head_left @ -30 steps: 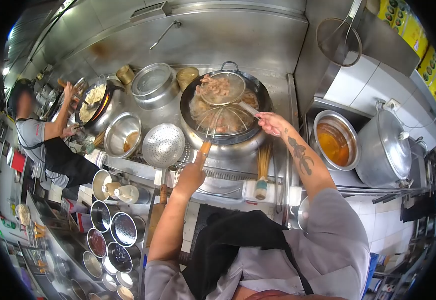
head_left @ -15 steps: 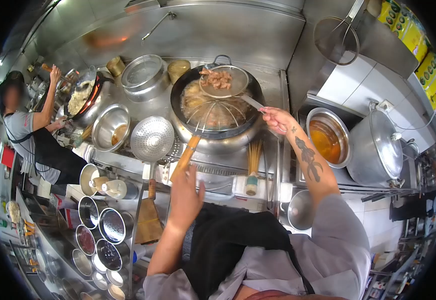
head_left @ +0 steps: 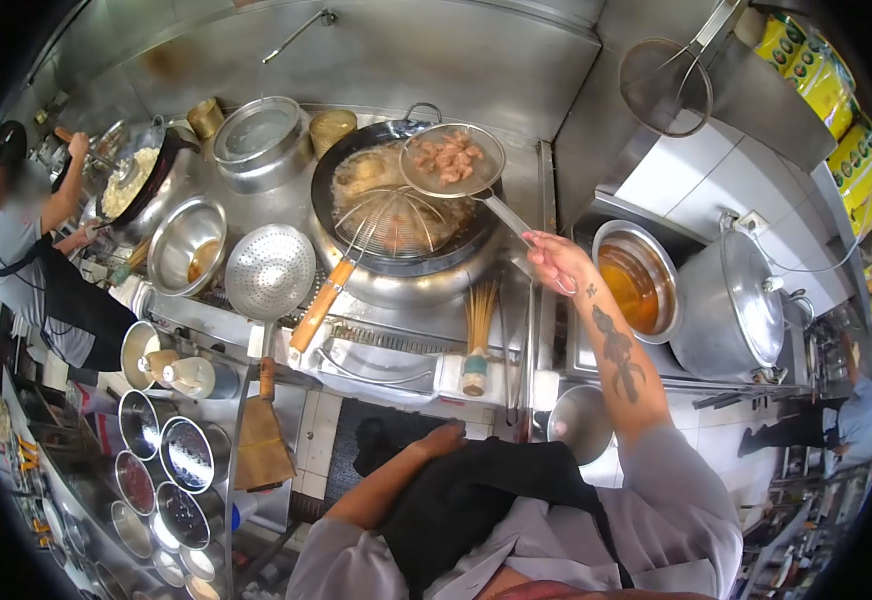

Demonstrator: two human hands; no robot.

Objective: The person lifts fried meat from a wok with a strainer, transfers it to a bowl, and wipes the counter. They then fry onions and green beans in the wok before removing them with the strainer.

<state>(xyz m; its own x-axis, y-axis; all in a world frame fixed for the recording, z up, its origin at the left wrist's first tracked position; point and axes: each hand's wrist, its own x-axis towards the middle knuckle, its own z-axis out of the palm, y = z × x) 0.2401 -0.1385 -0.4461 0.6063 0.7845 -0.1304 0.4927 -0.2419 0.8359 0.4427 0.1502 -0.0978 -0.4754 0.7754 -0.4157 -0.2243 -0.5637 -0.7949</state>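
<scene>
My right hand [head_left: 558,262] is closed round the metal handle of a fine-mesh skimmer [head_left: 486,172]. Browned pieces of food [head_left: 446,158] lie in its mesh, above the far right part of a black wok [head_left: 321,215] of bubbling oil. A wire spider strainer [head_left: 386,222] rests in the wok, its wooden handle sticking out over the near rim, with no hand on it. Low in front of my body, my left hand [head_left: 443,440] is against the black apron [head_left: 496,480]; its fingers are too indistinct to read.
A perforated ladle [head_left: 271,272] and steel bowl [head_left: 161,262] sit left of the wok. Right are a pot of amber liquid [head_left: 606,250] and a lidded pot [head_left: 721,310]. A bamboo brush [head_left: 478,340] stands in front. Another person [head_left: 31,250] works at the left wok.
My left hand has dropped from beside the spider strainer's wooden handle to my apron. My right hand still holds the skimmer over the wok. The whole view has shifted a little.
</scene>
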